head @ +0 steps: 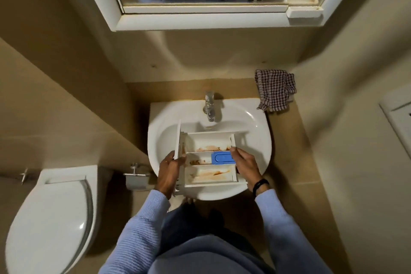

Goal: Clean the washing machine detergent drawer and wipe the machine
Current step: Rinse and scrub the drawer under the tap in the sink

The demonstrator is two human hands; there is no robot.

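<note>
Left hand [170, 172] grips the stained detergent drawer [211, 139] at nine o'clock, right hand [245, 168] at three, over the sink [264, 140]; gripping fingers mostly hidden.

Stained detergent drawer [209, 158] over sink [262, 140], left hand [170, 173], right hand [245, 168] holding ends

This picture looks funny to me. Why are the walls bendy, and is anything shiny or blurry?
Head view: the wide-angle lens bows the beige walls and white-framed mirror; light is dim and warm; glare spots sit on the white ceramic sink and white toilet lid; the right edge smears; the stained white plastic detergent drawer, gripped by the left hand and right hand, looks sharp.
</note>
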